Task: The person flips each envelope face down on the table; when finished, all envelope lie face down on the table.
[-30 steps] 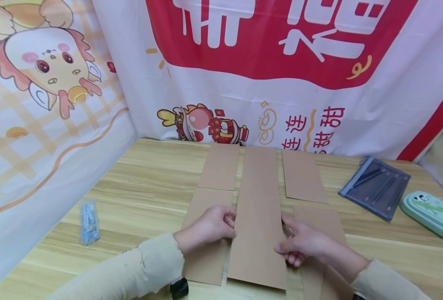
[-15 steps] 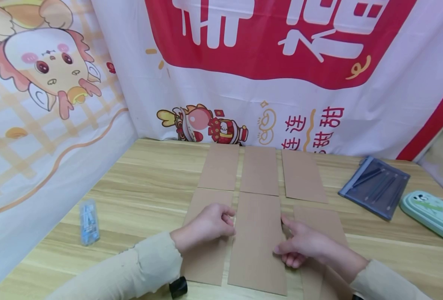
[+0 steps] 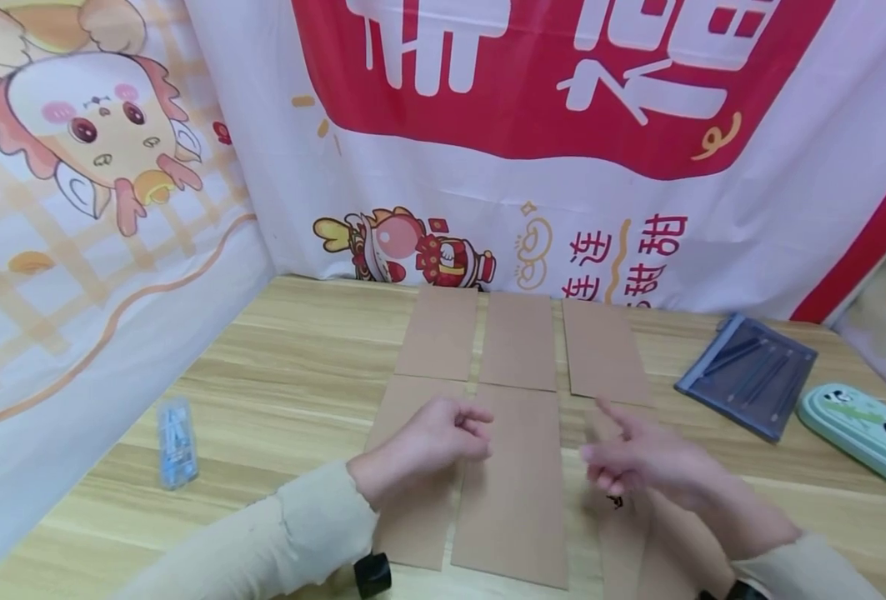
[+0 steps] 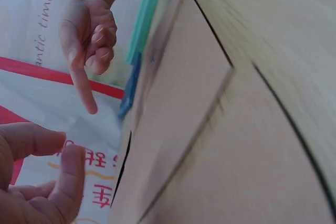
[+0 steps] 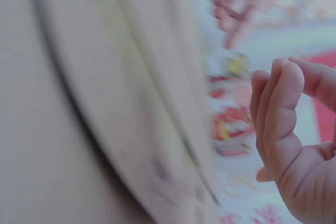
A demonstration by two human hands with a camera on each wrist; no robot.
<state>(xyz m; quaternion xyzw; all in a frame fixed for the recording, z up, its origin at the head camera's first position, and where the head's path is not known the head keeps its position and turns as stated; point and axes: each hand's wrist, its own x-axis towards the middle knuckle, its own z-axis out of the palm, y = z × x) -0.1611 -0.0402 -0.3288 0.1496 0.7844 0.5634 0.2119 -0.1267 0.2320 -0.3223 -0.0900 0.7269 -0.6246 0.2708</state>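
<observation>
Brown cardboard rectangles lie on the wooden table in two rows. The front middle sheet lies flat between my hands, just in front of the back middle sheet. Over the front left sheet hovers my left hand, its fingertips reaching across the front middle sheet's edge. In the left wrist view its thumb and fingers are loosely bent around nothing. My right hand, slightly blurred, hangs above the front right cardboard and hides part of it. Its index finger extends forward, and it holds nothing.
The back left sheet and back right sheet lie near the printed cloth. On the right are a dark zip pouch with pens and a green panda case. A small clear blue box lies left.
The front middle sheet, earlier raised and covering part of the back middle sheet, went down flat between the hands. Both hands have since let go; the right moved away rightward, the left slightly up.
</observation>
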